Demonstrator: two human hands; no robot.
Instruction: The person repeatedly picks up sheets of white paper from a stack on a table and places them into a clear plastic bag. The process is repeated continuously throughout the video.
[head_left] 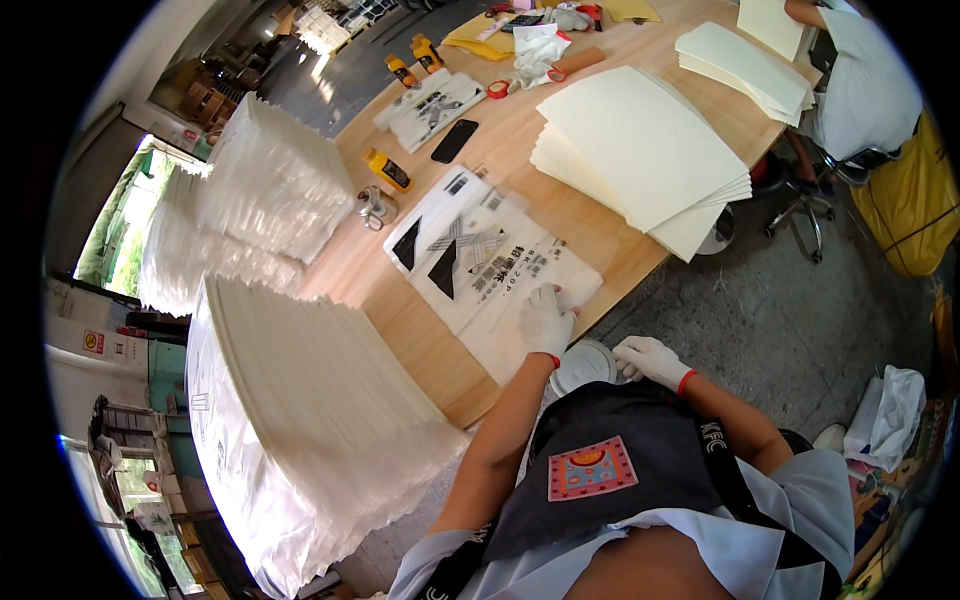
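Observation:
My left hand (547,322), in a white glove with a red cuff, lies on the near end of a stack of printed clear plastic bags (467,249). Its fingers rest on the plastic, apart from the thumb. To the right, off the table edge, my right hand (652,362) wears a matching glove. Its fingers are curled in beside a round white lid (584,367), and nothing shows in them. Large cream sheets (640,150) lie fanned in a stack right of the bags, their near corner over the table edge.
Tall plastic-wrapped stacks (310,370) stand along the left. On the wooden table (425,355) are a black phone (455,141), a yellow bottle (387,170), a glass jar (376,207) and red tape (498,89). Another person (865,85) sits at the far right by smaller sheets (745,70).

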